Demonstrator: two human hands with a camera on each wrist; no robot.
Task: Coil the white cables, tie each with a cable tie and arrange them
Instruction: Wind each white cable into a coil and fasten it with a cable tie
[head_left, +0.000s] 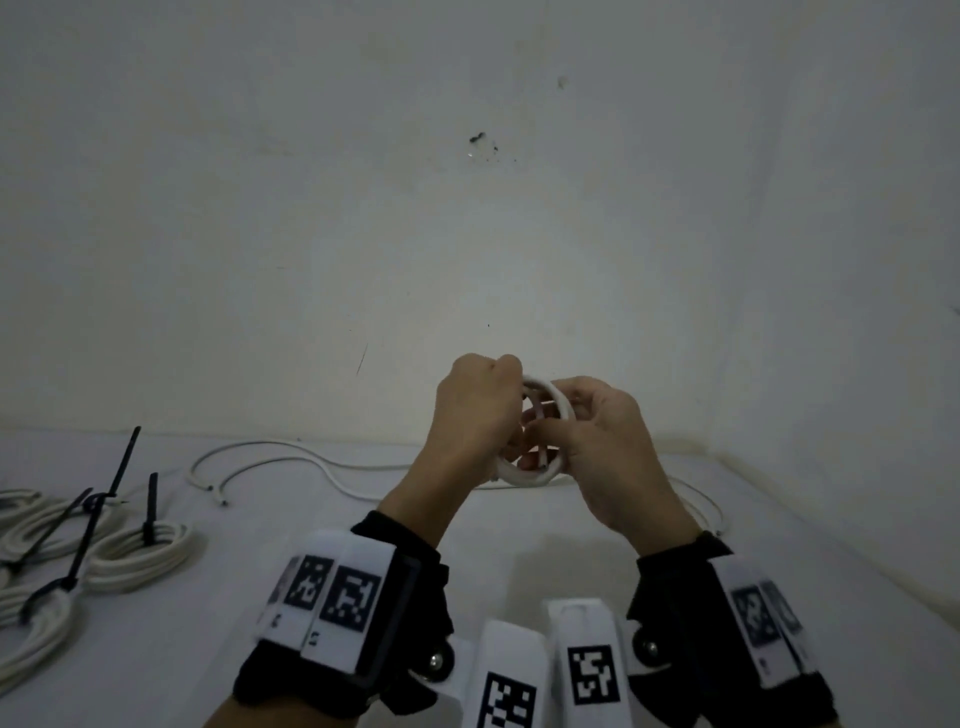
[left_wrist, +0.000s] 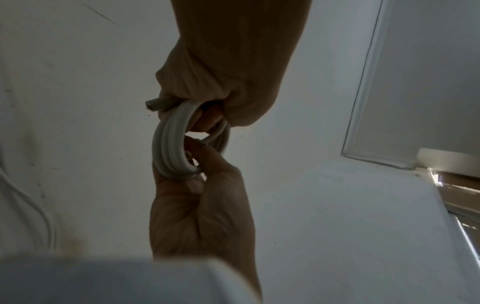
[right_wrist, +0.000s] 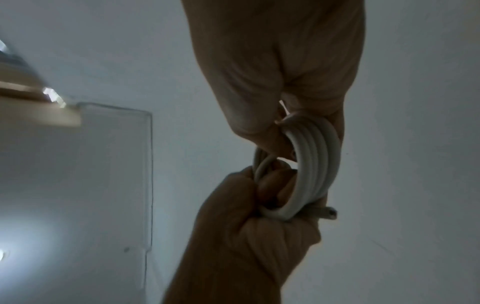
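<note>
Head view shows both hands raised above the white tabletop (head_left: 519, 545), holding between them a small coil of white cable (head_left: 545, 405). The left hand (head_left: 475, 410) has its fingers curled round the left side of the coil, and the right hand (head_left: 605, 447) has its fingers and thumb curled round the right side, so the coil hangs in the air between them, not touching the tabletop. From the left wrist view the left hand (left_wrist: 200, 207) grips the lower part of the coil (left_wrist: 168, 148) and the right hand (left_wrist: 228, 67) grips the upper part, where a short cut end of the cable sticks out to the left. From the right wrist view the coil (right_wrist: 309, 164) shows several turns lying side by side, clamped by the right hand (right_wrist: 249, 246) below and the left hand (right_wrist: 280, 61) above. On the tabletop at the far left lie tied coils (head_left: 140, 556) with black cable ties (head_left: 151, 506) standing up from them. Behind the hands a loose white cable (head_left: 291, 457) lies along the wall.
</note>
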